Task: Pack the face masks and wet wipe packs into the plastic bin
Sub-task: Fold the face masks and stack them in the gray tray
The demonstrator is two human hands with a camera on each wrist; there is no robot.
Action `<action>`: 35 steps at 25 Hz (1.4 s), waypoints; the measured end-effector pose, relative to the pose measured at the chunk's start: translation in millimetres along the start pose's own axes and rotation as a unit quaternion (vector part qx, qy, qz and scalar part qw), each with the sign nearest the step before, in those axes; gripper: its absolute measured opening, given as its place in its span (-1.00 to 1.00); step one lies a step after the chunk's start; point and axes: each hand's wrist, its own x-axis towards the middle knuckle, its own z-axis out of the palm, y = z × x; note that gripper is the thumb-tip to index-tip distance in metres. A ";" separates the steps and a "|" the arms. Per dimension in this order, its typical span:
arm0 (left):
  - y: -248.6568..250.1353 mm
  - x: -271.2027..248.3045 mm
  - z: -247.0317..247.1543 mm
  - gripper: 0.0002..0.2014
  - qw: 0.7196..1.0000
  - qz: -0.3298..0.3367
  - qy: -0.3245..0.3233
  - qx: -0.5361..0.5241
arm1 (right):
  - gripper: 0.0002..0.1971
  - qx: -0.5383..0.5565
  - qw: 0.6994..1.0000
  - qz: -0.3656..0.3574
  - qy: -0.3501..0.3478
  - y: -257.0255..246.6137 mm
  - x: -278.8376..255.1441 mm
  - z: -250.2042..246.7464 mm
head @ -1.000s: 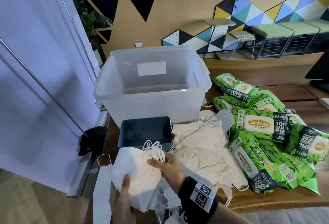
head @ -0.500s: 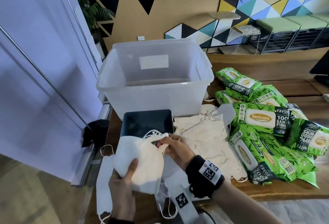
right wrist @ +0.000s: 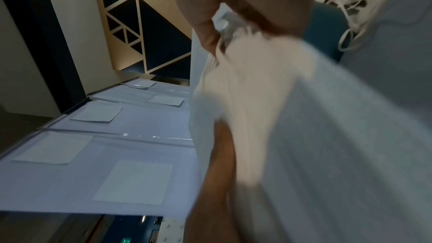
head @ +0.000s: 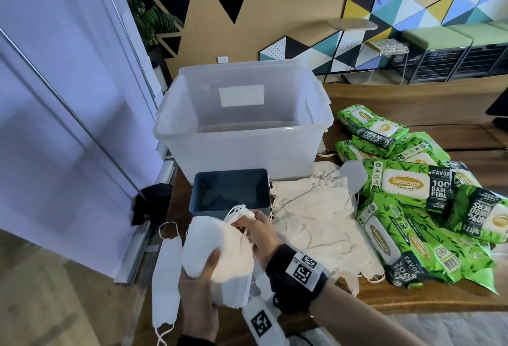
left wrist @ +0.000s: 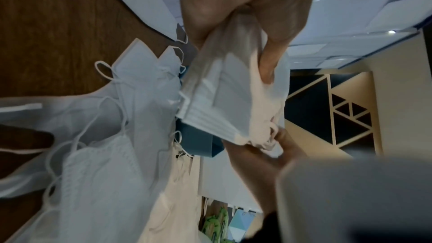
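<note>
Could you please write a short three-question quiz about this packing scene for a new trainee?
1. True or false: the clear plastic bin already holds wet wipe packs.
2. What does the left hand hold?
A. a stack of face masks
B. a wipe pack
C. the small blue box
3. What does the right hand grip?

Key:
1. False; the packs lie on the table.
2. A
3. The bunched ear loops of the stack.
</note>
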 end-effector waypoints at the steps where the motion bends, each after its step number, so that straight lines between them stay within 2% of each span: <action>1: 0.9 1.1 -2.8 -0.52 1.000 0.005 0.020 -0.005 | -0.84 0.012 1.000 0.003 -0.013 -4.2 2.8 -4.5; 7: 1.6 2.3 -9.4 -0.63 0.999 0.002 0.042 -0.015 | -0.65 0.077 0.994 0.045 -0.066 -17.9 6.0 -21.7; 10: -3.0 5.7 -14.1 -0.63 0.998 -0.011 0.059 -0.007 | -0.79 0.137 0.983 0.085 -0.087 -12.0 4.6 -18.0; 12: -0.6 8.1 -13.7 -0.65 0.998 -0.013 0.064 0.000 | -0.84 0.135 0.984 0.072 -0.089 -9.5 4.1 -20.3; 13: 3.5 8.9 -10.9 -0.65 0.998 -0.012 0.060 0.002 | -0.82 0.109 0.989 0.049 -0.082 -7.6 5.1 -22.8; 16: 7.6 14.9 -6.7 -0.65 0.999 -0.016 0.042 -0.020 | -0.53 -0.034 0.997 -0.025 -0.069 0.9 4.7 -30.9; 18: 6.7 23.1 -7.5 -0.62 0.997 -0.030 0.059 -0.036 | -0.51 -0.102 0.991 -0.019 -0.084 12.0 -1.6 -33.0; 21: 5.5 36.9 3.8 -0.60 0.996 -0.053 0.035 -0.067 | -0.42 -0.192 0.964 0.029 -0.182 18.6 -12.0 -26.5; 23: 6.9 41.2 16.6 -0.67 0.997 -0.049 -0.006 -0.063 | -0.45 -0.251 0.941 -0.007 -0.225 10.5 -9.6 -20.3; 25: 16.2 56.1 21.3 -0.65 0.994 -0.028 -0.084 -0.064 | -0.54 -0.293 0.934 -0.059 -0.195 -10.7 2.0 -11.4; 27: 36.3 85.6 15.1 -0.57 0.987 0.010 -0.157 -0.032 | -0.48 -0.357 0.919 -0.093 -0.140 -37.7 21.5 -4.9; 29: 60.3 125.4 6.0 -0.66 0.979 0.044 -0.197 -0.002 | -0.47 -0.475 0.868 -0.125 -0.076 -61.2 42.4 1.0; 30: 71.7 141.8 5.5 -0.63 0.974 0.062 -0.211 0.045 | -0.49 -0.526 0.839 -0.130 -0.044 -68.1 52.5 3.5; 31: 82.2 155.4 8.1 -0.58 0.961 0.095 -0.224 0.134 | -0.50 -0.558 0.820 -0.128 -0.022 -74.0 61.4 6.6; 32: 88.0 170.0 12.8 -0.57 0.931 0.130 -0.227 0.254 | -0.51 -0.583 0.803 -0.122 -0.010 -76.3 71.5 10.3; 34: 89.1 194.5 25.3 -0.64 0.825 0.202 -0.210 0.485 | -0.51 -0.627 0.773 -0.096 0.003 -73.6 92.8 15.2; 35: 85.2 204.5 32.1 -0.68 0.776 0.220 -0.196 0.558 | -0.52 -0.635 0.767 -0.088 0.016 -68.0 106.5 14.0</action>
